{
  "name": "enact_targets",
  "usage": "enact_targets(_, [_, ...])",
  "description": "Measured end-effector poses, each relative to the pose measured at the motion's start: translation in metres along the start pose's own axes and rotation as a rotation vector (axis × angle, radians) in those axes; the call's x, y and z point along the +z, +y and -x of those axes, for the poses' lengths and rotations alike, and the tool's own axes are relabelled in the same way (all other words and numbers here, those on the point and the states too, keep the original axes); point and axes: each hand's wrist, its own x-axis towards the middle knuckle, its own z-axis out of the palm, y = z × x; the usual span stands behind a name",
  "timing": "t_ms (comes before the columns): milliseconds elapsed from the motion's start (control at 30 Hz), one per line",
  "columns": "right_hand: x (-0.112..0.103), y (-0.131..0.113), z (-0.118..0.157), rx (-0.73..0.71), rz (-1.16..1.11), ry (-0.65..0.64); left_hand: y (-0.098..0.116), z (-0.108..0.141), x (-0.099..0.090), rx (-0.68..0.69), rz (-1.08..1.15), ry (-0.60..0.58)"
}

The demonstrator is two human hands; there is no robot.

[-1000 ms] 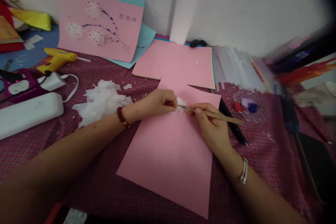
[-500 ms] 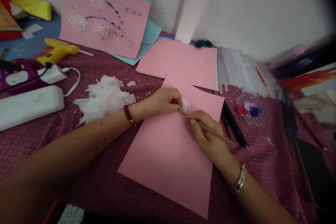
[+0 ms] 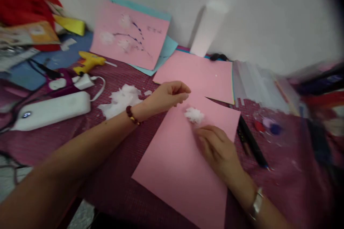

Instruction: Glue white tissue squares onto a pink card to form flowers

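Small fluffy white tissue tuft point(image 3: 194, 115), crumpled and roundish, lying loose near the far edge of the pink sheet point(image 3: 174, 164), itself flat and skewed on the checked cloth.

table: red checked cloth point(image 3: 113, 171)
on it: pink sheet point(image 3: 182, 164), tissue pile point(image 3: 120, 100), glue gun point(image 3: 87, 62), pens point(image 3: 251, 143)

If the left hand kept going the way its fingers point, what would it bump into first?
Probably nothing at once. The left hand points rightward across the pink paper stack, with the white tissue puff lying nearer the camera. Depth is unclear, so it may pass above the paper.
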Motion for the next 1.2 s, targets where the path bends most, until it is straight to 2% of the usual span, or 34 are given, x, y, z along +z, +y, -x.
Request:
enact_targets(100, [-0.001,0.005,0.002,0.258,-0.301,0.201,0.021,0.003,-0.045,0.054,-0.205,0.112])
enact_targets(167, [-0.001,0.009,0.001,0.376,-0.441,0.263,0.027,0.008,-0.072,0.026,-0.409,0.132])
enact_targets(233, [-0.002,0.012,-0.001,0.418,-0.504,0.258,0.022,0.014,-0.089,-0.027,-0.638,0.054])
enact_targets(300, [-0.002,0.014,-0.002,0.417,-0.515,0.221,0.010,0.021,-0.092,-0.030,-0.882,-0.047])
enact_targets(367, [-0.002,0.015,-0.001,0.398,-0.509,0.189,-0.003,0.027,-0.087,0.008,-1.116,-0.092])
enact_targets(433, [-0.002,0.015,-0.001,0.381,-0.504,0.186,-0.014,0.030,-0.079,0.014,-1.276,-0.077])
enact_targets(533, [-0.003,0.014,0.000,0.358,-0.502,0.195,-0.023,0.030,-0.076,-0.031,-1.338,-0.042])
enact_targets(633, [-0.005,0.013,-0.001,0.353,-0.496,0.183,-0.018,0.025,-0.078,-0.039,-1.320,-0.012])
enact_targets(733, [-0.007,0.013,-0.002,0.364,-0.507,0.175,-0.001,0.020,-0.069,0.085,-1.209,0.041])
enact_targets(800, [-0.007,0.014,-0.003,0.368,-0.540,0.200,0.014,0.018,-0.050,0.201,-1.050,0.047])
enact_targets(900, [-0.007,0.016,-0.005,0.389,-0.555,0.237,0.028,0.018,-0.013,0.256,-0.808,-0.114])
enact_targets(967, [-0.007,0.016,-0.008,0.404,-0.539,0.239,0.027,0.019,0.009,0.225,-0.720,-0.219])
enact_targets(1033, [-0.007,0.015,-0.012,0.396,-0.525,0.216,0.018,0.018,0.023,0.170,-0.654,-0.270])
enact_targets(1100, [-0.007,0.015,-0.016,0.375,-0.515,0.177,0.006,0.017,0.026,0.114,-0.579,-0.267])
enact_targets(1200, [-0.006,0.015,-0.022,0.353,-0.520,0.156,-0.007,0.014,0.020,0.049,-0.465,-0.241])
